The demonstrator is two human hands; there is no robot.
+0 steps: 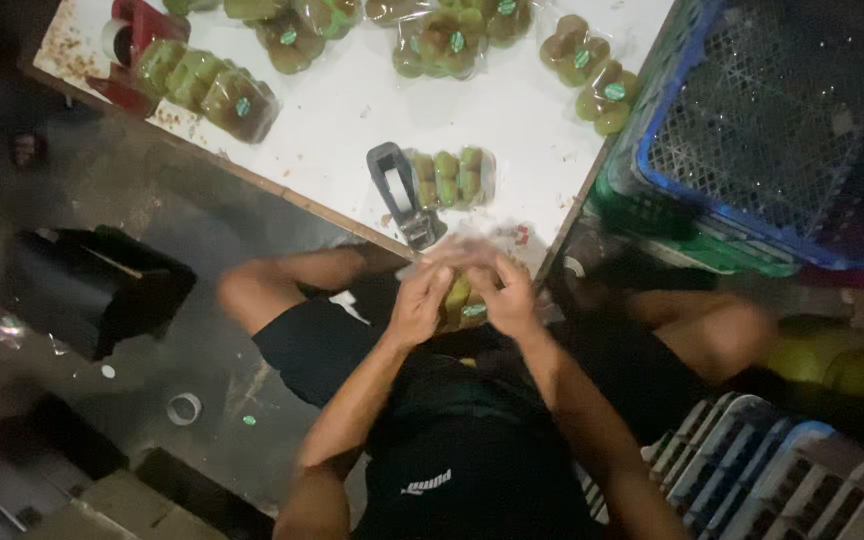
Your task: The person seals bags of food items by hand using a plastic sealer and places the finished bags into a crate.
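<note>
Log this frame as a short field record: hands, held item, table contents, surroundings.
left hand: gripping the clear bag, at its top
right hand: gripping the same bag
clear bag: holds green-brown round pieces, green sticker
table: white, carries a tape dispenser and several filled packs
crates: blue over green, right of table
floor: tape roll

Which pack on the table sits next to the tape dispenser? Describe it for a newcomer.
On the white table, look near the front edge, above the hands. A grey tape dispenser lies there; the clear pack of green fruit is immediately right of it. Other packs lie farther back.
</note>
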